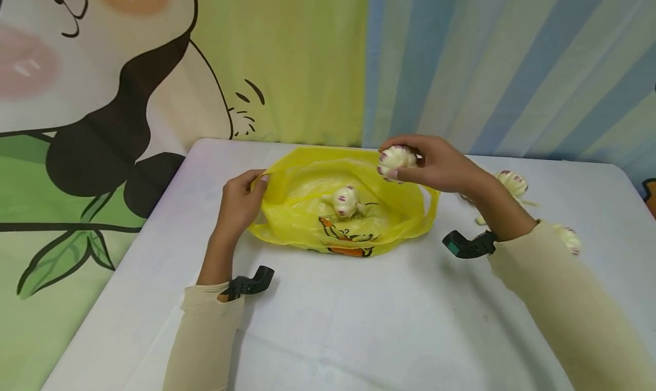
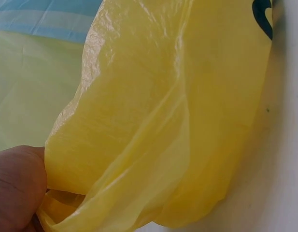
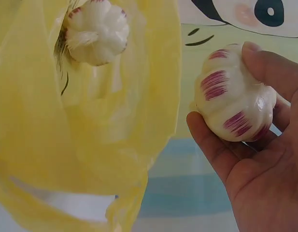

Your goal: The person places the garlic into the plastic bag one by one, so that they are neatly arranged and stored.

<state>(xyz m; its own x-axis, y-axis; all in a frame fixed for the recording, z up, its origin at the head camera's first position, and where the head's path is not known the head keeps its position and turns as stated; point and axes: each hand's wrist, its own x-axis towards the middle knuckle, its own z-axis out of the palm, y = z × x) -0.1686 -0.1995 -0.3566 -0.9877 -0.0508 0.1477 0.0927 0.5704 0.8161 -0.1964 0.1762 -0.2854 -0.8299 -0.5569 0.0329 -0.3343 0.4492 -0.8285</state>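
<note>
A yellow plastic bag (image 1: 302, 220) lies on the table with its mouth spread. My left hand (image 1: 240, 203) pinches the bag's left edge between thumb and fingers; the left wrist view shows the thumb (image 2: 18, 183) at the gathered plastic. One garlic bulb (image 1: 345, 201), white with purple streaks, sits inside the bag. Over the bag's right side, my right hand (image 1: 435, 164) grips a second garlic bulb (image 1: 397, 162). In the right wrist view this held bulb (image 3: 235, 96) is between thumb and fingers, beside the bag's edge (image 3: 163, 96).
More garlic bulbs, one near the right forearm (image 1: 511, 183) and one partly behind the sleeve (image 1: 568, 240), lie on the white table (image 1: 348, 322). A printed curtain (image 1: 287, 55) hangs behind the table's far edge. Both wrists wear black cameras.
</note>
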